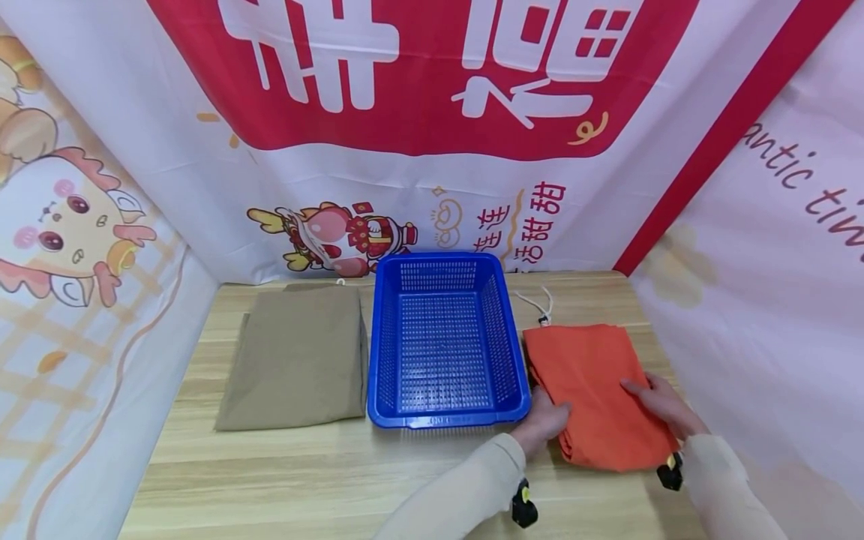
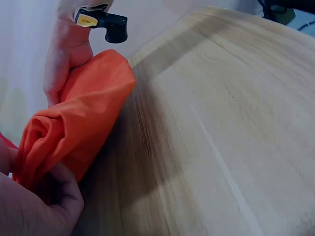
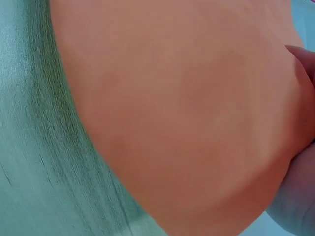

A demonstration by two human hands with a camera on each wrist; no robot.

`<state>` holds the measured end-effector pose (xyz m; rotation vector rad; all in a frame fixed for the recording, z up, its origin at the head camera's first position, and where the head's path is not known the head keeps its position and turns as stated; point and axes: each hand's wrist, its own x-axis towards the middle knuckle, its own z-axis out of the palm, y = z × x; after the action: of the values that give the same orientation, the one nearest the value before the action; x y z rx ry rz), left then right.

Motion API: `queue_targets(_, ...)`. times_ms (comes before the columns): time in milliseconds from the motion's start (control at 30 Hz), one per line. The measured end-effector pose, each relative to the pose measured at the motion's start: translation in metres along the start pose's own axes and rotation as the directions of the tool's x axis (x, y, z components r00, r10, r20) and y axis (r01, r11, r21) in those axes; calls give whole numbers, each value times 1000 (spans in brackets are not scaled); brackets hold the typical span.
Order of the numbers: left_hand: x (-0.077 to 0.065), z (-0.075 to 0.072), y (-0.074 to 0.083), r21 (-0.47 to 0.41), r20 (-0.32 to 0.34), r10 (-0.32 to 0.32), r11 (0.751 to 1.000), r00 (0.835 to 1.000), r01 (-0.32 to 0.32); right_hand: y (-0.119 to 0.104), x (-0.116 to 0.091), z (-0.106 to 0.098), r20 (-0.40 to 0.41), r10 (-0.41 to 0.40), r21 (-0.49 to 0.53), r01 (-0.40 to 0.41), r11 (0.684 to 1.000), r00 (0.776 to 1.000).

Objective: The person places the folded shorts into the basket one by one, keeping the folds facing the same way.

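Note:
A folded orange cloth (image 1: pixel 594 390) with a white drawstring (image 1: pixel 542 309) and black toggle at its far end lies to the right of the blue basket. My left hand (image 1: pixel 545 418) grips its left edge, thumb on top and the other fingers underneath. On the opposite edge my right hand (image 1: pixel 664 405) holds the cloth, its thumb above. Rolled layers of the orange cloth (image 2: pixel 78 118) show beside my left hand (image 2: pixel 44 201) in the left wrist view. The cloth (image 3: pixel 187 108) fills most of the right wrist view, hiding much of my right hand (image 3: pixel 298 187).
A blue plastic basket (image 1: pixel 448 420) with perforated sides stands mid-table, close by my left hand. Left of it lies a folded khaki cloth (image 1: pixel 297 360). Printed fabric walls (image 1: pixel 418 172) enclose the wooden table (image 1: pixel 270 480) at the back and sides.

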<state>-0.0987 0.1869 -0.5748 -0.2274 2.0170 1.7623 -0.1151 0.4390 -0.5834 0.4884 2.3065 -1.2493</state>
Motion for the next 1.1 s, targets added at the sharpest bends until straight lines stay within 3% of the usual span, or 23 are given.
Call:
queue_targets(200, -1, -1, 7, -22, 53, 100, 995, 994, -99, -6, -5, -1, -31, -77, -5, 77, 997, 997)
queue_targets(400, -4, -3, 17, 44, 75, 111, 992, 991, -114, -14, -11, -2, -74, -110, -63, 105, 992, 991)
queue_targets(633, -5, -5, 28, 82, 57, 194, 977, 979, -198, -28, -20, -5, -156, -240, -147, 218, 965, 958)
queue_targets(733, -9, -7, 36, 93, 54, 218, 970, 974, -222, -35, -27, -7, -181, -261, -144, 237, 961, 948)
queue_targets(900, -12, -12, 50, 104, 49, 293, 949, 955, -296, -50, -39, -12, -213, -285, -149, 258, 955, 935)
queue_targets(1100, -18, -24, 68, 57, 48, 390, 918, 920, -392, -70, -53, -16, -259, -359, -187, 318, 929, 896)
